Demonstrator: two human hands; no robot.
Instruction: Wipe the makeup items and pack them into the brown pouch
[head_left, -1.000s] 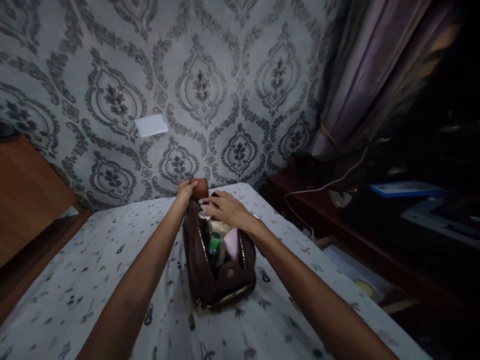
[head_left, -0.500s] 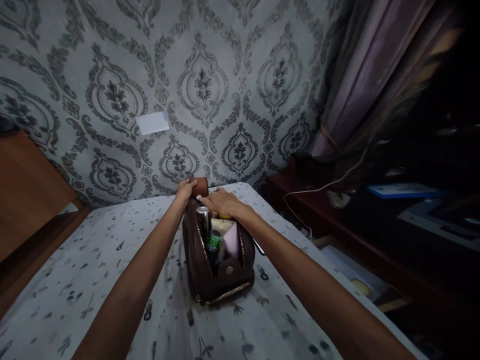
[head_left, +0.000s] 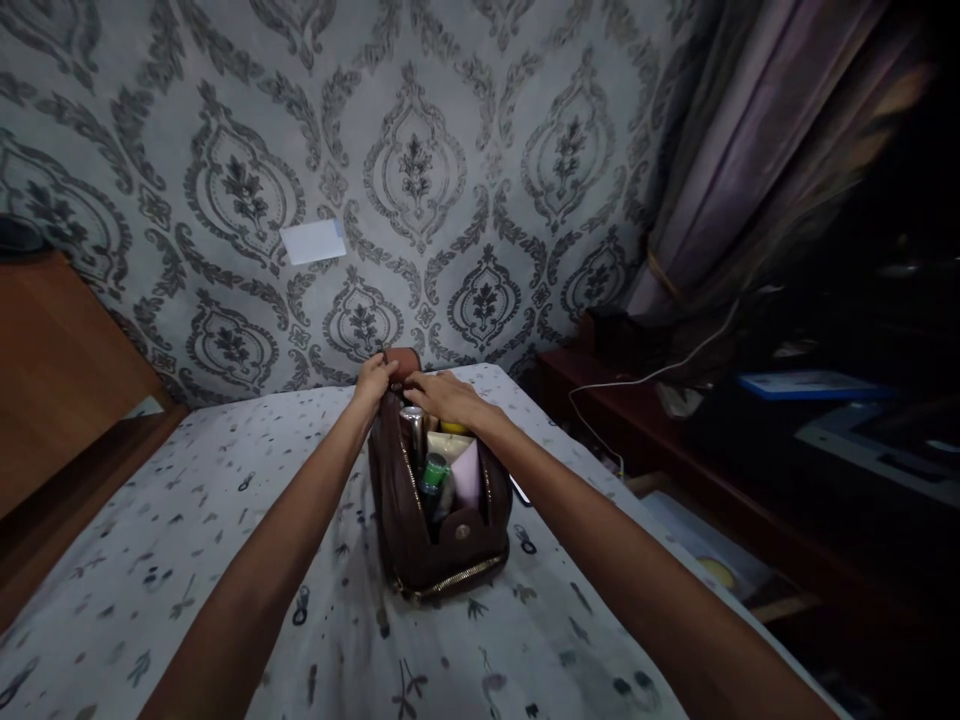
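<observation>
Bag: our dark brown bag lies on the bed, closer to the bed's right edge than to its left, with its far end toward the edge along the wall.
Left hand: with our left hand we pinch a tan-brown flap at the bag's far end, the thumb against its near face; we cannot see all the fingers behind it.
Right hand: we hold our right hand over the far end of the bag's opening, fingers bent and close together, tips near the flap; we cannot tell whether they pinch anything.
Bag's inside: we see a silver cylinder by the left side, a green-capped bottle nearer us, a pale pink thing to its right, and a cream packet behind them.
Zip: the gold zip curves along the bag's near end.
Wall: a white card shows against the patterned paper.
</observation>
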